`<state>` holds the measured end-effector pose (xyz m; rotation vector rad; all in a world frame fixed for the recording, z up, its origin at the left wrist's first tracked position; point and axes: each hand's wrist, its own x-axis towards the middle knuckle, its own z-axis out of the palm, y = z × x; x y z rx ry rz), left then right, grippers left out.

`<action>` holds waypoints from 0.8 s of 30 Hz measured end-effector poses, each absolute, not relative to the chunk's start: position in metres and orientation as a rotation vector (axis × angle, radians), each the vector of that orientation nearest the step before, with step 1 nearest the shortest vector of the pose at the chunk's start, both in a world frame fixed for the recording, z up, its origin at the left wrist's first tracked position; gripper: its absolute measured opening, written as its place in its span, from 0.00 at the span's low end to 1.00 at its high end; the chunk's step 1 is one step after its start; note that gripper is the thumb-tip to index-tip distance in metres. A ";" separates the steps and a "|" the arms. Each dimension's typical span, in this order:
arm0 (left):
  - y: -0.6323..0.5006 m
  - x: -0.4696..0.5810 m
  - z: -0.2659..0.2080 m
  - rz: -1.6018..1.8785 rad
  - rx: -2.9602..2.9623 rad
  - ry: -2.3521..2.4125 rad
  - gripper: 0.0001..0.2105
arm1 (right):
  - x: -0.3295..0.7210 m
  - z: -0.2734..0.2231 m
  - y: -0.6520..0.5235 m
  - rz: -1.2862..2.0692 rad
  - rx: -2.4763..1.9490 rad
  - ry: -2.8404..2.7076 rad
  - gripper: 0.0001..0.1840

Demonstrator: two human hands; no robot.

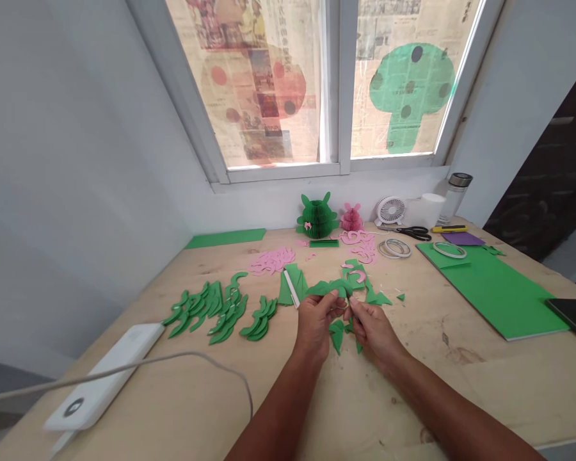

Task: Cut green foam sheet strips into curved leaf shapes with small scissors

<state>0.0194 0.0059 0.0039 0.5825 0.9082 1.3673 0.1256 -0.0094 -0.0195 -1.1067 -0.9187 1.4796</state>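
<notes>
The left hand (315, 320) and right hand (373, 328) pinch green paper (327, 288) over a wooden tabletop (196, 397) bearing pink cutouts (272, 261), against a white wall (249, 203) beneath a newspaper-covered window (344, 83).

Up beyond my fingers (330, 299), newspaper (298, 139) on the window (346, 83) carries a column of Chinese characters (285, 32); I make out only 的. Its other print is too blurred for me.
</notes>
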 end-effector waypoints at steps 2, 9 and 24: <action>0.006 0.020 0.003 1.358 0.611 0.908 0.08 | 0.125 -0.019 -0.010 1.481 -1.105 -0.915 0.25; 0.008 0.018 0.002 1.355 0.636 0.928 0.09 | 0.124 -0.015 -0.012 1.573 -1.052 -0.887 0.25; 0.008 0.016 0.006 1.395 0.536 0.935 0.09 | 0.125 -0.013 -0.014 1.635 -1.051 -0.902 0.25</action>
